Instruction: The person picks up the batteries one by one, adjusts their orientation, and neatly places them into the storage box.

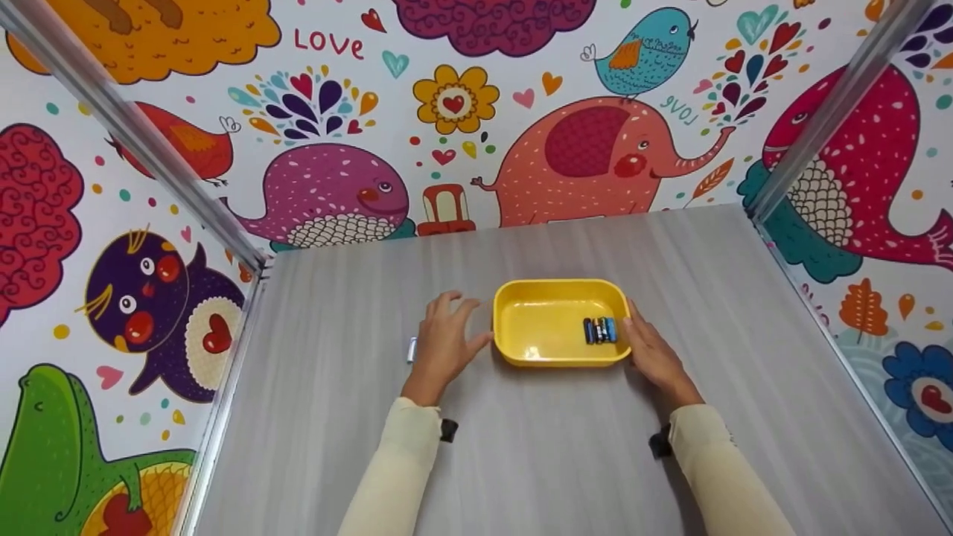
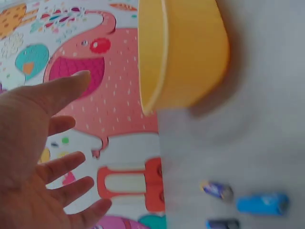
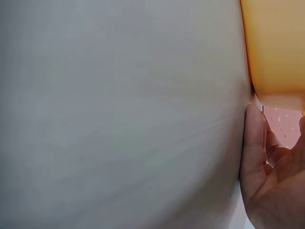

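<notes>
A yellow plastic tub stands on the table, several small batteries lined up at the right end of its floor. My left hand is just left of the tub, fingers spread and holding nothing; in the left wrist view a gap shows between thumb and tub wall. Against the tub's right wall rests my right hand, its fingers extended along the side. Loose on the table are a blue battery and a smaller purple one. From the head camera, my left hand mostly hides these loose batteries.
The table has a grey wood-grain top. Behind it rises a wall panel printed with cartoon animals. Metal posts stand at the back corners, and a metal rail follows the left edge.
</notes>
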A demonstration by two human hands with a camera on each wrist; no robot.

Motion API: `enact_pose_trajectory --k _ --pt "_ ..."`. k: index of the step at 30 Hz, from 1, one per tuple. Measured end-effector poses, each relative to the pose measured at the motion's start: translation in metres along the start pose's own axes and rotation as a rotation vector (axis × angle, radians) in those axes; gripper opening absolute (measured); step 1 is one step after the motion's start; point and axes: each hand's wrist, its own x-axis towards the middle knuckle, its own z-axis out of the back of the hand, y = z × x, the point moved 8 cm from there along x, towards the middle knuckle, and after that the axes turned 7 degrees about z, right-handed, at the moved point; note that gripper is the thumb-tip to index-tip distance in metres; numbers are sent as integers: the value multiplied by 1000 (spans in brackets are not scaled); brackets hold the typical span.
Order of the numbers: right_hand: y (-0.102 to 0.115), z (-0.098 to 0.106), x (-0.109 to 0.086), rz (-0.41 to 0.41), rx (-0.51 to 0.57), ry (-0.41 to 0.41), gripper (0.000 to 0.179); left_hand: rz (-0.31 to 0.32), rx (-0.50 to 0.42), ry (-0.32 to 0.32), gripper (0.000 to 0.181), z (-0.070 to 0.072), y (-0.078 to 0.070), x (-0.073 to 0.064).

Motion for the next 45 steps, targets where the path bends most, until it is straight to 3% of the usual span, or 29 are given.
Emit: enact_pose_trajectory --k 8,15,21,26,33,45 --pt "4 6 -2 58 -4 -46 70 66 -66 48 63 -6 57 -12" --pt "5 2 0 61 3 -24 69 85 30 76 66 -18 98 -25" --pt "4 3 0 42 8 -17 68 40 105 63 67 -28 107 -30" --pt "3 -1 0 7 34 13 65 53 112 83 68 -40 119 -32" --pt "2 0 -1 16 30 4 69 75 49 134 71 -54 136 -34" --pt "1 0 -1 21 15 -13 66 82 -52 152 66 -60 147 -37"
